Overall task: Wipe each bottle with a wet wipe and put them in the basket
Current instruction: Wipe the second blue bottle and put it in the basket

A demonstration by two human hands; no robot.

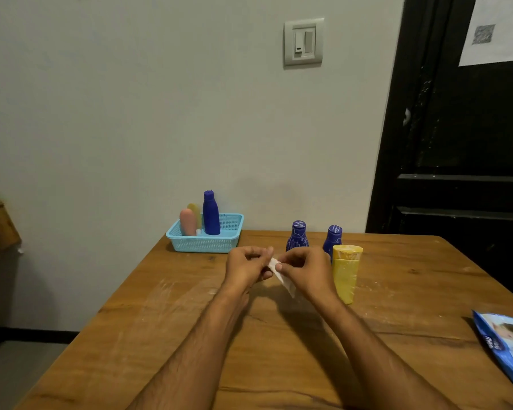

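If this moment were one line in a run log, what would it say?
hands: left and right pinch wipe | basket: three bottles | table: three bottles unwiped

Both bare forearms reach forward from the lower edge of view and converge toward the middle, wrists roughly level, held above the worktop. Left hand: fingers curled inward, thumb and fingertips pinching one end of a small white folded wet wipe. Right hand: fingers likewise curled, thumb on top, grip closed on the same wipe from the other side. The two hands sit just beside each other, knuckles facing away, fingertips nearly touching.
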